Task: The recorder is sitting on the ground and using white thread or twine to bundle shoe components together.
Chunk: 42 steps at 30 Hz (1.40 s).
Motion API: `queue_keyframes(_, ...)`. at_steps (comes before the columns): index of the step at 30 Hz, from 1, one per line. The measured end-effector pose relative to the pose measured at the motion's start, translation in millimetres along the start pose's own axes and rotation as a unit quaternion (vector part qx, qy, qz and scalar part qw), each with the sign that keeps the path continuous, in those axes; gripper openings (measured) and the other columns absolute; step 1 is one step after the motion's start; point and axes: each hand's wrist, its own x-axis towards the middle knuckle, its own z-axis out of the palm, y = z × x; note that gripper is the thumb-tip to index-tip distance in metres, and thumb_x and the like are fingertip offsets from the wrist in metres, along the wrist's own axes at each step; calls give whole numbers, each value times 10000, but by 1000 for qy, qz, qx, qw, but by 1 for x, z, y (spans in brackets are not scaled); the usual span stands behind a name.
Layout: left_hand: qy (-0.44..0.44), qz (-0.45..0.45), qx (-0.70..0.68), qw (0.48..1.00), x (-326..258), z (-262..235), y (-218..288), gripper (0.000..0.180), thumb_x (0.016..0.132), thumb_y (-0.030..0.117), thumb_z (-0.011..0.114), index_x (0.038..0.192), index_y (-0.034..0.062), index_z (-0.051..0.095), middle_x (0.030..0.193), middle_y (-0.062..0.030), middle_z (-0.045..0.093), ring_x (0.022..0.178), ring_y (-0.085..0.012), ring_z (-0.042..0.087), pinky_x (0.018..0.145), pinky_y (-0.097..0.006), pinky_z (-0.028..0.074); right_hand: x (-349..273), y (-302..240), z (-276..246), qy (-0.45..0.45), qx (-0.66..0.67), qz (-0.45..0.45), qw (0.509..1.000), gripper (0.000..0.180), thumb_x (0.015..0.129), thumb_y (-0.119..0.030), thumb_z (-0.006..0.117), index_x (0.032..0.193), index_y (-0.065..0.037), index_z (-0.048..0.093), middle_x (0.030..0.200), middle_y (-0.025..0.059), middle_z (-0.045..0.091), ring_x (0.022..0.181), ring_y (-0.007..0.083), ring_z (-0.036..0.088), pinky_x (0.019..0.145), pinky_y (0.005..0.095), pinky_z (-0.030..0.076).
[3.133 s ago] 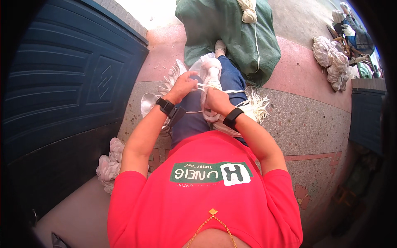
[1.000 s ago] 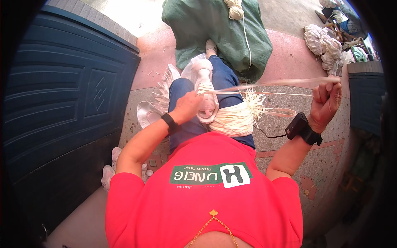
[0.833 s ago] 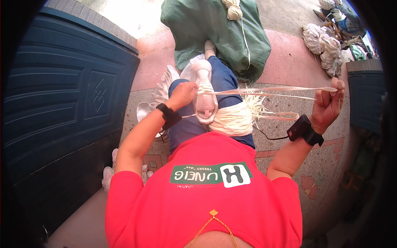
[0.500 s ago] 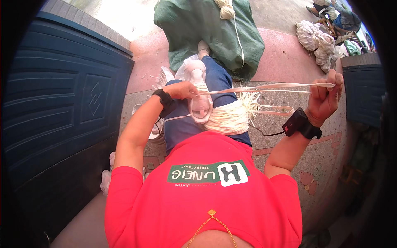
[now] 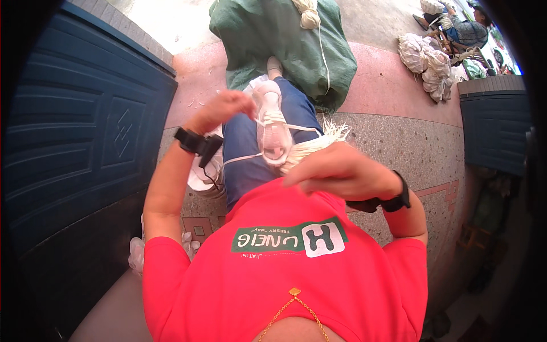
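Observation:
A pale pink-white shoe (image 5: 274, 137) lies lengthwise on my lap, with flat cream shoelaces crossing its upper. One lace end trails to the left over my jeans; another stretches right toward a cream bundle of laces (image 5: 310, 149) on my thigh. My left hand (image 5: 225, 108) is raised just left of the shoe, fingers pinched together, with a short piece of lace running from the shoe to the fingertips. Blurred by motion, my right hand (image 5: 342, 170) passes over the lace bundle close to my red shirt, hiding part of it; whether it holds anything is unclear.
More white shoes (image 5: 205, 171) are on the floor left of my leg. A large green sack (image 5: 285, 45) stands ahead, a lace bundle (image 5: 308, 14) on top. Blue panels (image 5: 85, 125) flank the left side. White bags (image 5: 427, 62) and a seated person (image 5: 464, 28) are far right.
My right hand has come down and inward from far right, where it held a lace stretched taut. My left hand has lifted off the shoe, up and left. The long lace is no longer taut.

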Motion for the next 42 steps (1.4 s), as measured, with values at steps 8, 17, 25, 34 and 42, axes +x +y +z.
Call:
queue_keyframes(8, 276, 91, -365, 885, -94, -120, 15, 182, 1048, 215, 532, 1001, 51, 596, 666, 30, 460, 624, -103, 483, 725, -294, 491, -7, 35, -6, 275, 211, 151, 926, 336, 1077, -261, 487, 1292, -17, 570, 743, -88, 441, 612, -3, 371, 518, 168, 291)
queue_keyframes(17, 579, 181, -196, 770, -122, -159, 19, 112, 1026, 140, 545, 1110, 65, 542, 701, 37, 423, 565, -49, 373, 465, -201, 299, -1, 37, -20, 344, 221, 116, 905, 378, 1084, -272, 456, 1347, -2, 481, 715, -48, 379, 568, 29, 327, 483, 195, 280)
queue_keyframes(25, 44, -47, -164, 984, -16, 89, 9, 343, 940, 121, 661, 1263, 9, 643, 982, 5, 660, 750, -52, 557, 656, -226, 491, 13, 48, -34, 356, 255, 74, 896, 379, 1082, -264, 463, 1333, 19, 489, 715, -38, 385, 554, 39, 326, 483, 204, 286)
queue_keyframes(34, -74, 147, 83, 983, 10, 171, 25, 138, 863, 122, 739, 871, 3, 668, 766, -92, 581, 703, -215, 574, 654, -346, 464, 13, 65, -40, 345, 275, 93, 893, 357, 1072, -254, 484, 1318, 3, 512, 703, -46, 391, 540, 38, 329, 481, 200, 287)
queue_keyframes(42, -140, 23, 318, 938, -47, 143, -55, 218, 930, 195, 640, 1064, 28, 681, 910, -172, 627, 895, -337, 627, 789, -418, 508, -65, 63, -120, 502, 80, 47, 860, 335, 1077, -208, 447, 1254, 60, 543, 737, -51, 427, 602, 36, 366, 538, 202, 313)
